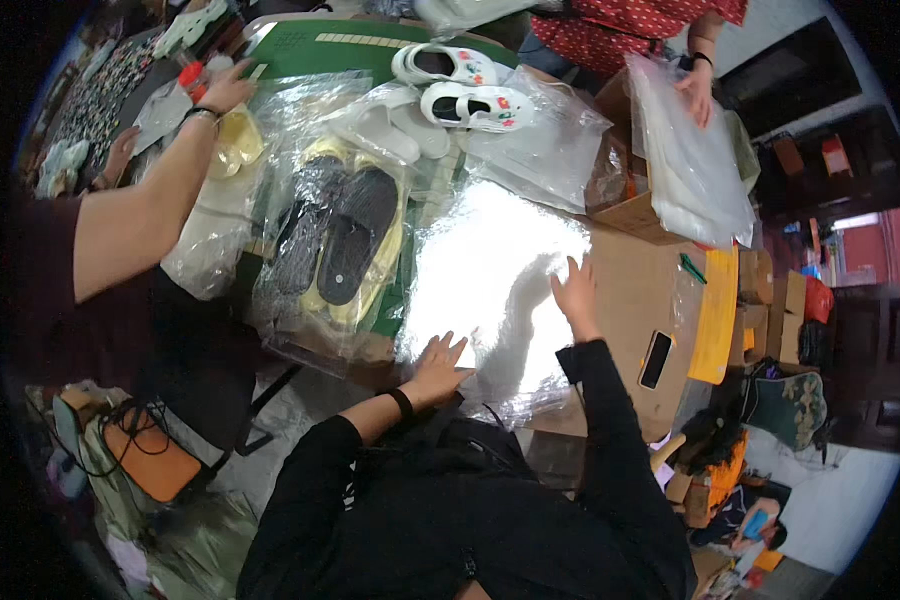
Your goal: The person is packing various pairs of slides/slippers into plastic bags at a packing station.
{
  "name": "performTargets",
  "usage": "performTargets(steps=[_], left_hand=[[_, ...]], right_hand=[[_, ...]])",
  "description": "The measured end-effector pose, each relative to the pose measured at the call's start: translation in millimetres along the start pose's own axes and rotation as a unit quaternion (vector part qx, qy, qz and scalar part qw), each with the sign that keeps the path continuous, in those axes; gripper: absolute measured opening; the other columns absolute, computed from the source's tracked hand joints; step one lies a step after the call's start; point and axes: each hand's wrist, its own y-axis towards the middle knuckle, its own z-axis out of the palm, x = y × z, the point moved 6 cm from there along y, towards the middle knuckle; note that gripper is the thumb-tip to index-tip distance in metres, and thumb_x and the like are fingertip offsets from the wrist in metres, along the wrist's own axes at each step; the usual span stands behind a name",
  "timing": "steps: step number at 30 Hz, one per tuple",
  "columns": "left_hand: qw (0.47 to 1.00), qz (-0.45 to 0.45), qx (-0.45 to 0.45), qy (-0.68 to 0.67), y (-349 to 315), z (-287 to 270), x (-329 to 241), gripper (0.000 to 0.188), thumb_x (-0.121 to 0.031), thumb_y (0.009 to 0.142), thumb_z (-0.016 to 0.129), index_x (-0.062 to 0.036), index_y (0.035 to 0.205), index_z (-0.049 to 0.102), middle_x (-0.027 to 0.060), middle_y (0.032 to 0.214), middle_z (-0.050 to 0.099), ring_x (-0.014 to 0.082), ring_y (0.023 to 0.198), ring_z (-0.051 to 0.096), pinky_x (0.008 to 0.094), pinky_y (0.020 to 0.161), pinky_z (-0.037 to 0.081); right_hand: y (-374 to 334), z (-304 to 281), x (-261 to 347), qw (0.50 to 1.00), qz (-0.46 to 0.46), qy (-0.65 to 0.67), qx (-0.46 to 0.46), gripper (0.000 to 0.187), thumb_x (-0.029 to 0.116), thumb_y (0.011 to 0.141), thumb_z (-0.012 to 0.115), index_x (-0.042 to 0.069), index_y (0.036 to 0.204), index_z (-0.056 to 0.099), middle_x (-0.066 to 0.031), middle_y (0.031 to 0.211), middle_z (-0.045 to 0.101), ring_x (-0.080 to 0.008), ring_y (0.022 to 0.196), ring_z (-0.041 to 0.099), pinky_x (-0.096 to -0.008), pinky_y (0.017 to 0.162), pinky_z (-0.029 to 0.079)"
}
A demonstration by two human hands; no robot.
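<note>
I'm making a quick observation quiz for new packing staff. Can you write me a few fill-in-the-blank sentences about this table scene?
1. Both the left hand and the right hand lie flat on a shiny clear ____ bag.
2. The packed pair of slippers to the left of that bag has black insoles and ____ soles.
3. On the left wrist sits a ____ band.
4. The white shoes at the far end lie on a ____ surface.

Missing words: plastic; yellow; black; green

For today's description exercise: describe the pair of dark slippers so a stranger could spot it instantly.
Start at the green table, then go down to the heap of clear plastic bags left of the person's left hand. The dark slippers lie bagged side by side on yellow soles; the neighbouring pairs are white.
</note>
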Motion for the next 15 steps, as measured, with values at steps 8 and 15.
performTargets(steps=[8,15], left_hand=[[0.994,-0.069,0.017,0.088,6,-26,2,0.039,-0.015,0.075,0.054,-0.0191,0.113,0.058,0.0213,0.141,0.021,0.0431,0.13,0.011,0.0577,0.104,0.003],[0.96,-0.26,-0.082,0.068,-18,-29,2,0.052,-0.03,0.081,0.054,-0.0213,0.13,0.04,0.0253,0.142,0.005,0.0486,0.128,0.006,0.0599,0.102,0.007]], right_hand=[[-128,60,-84,0.964,0.214,0.156,-0.021,0.082,0.043,0.077,0.06,0.003,0.136,0.021,-0.028,0.134,0.028,-0.0411,0.124,0.027,-0.0472,0.102,0.023],[-164,94,-70,0.952,0.111,0.284,0.031,0.085,0.043,0.079,0.058,-0.006,0.134,0.017,-0.0292,0.137,0.023,-0.0398,0.127,0.023,-0.0428,0.104,0.021]])
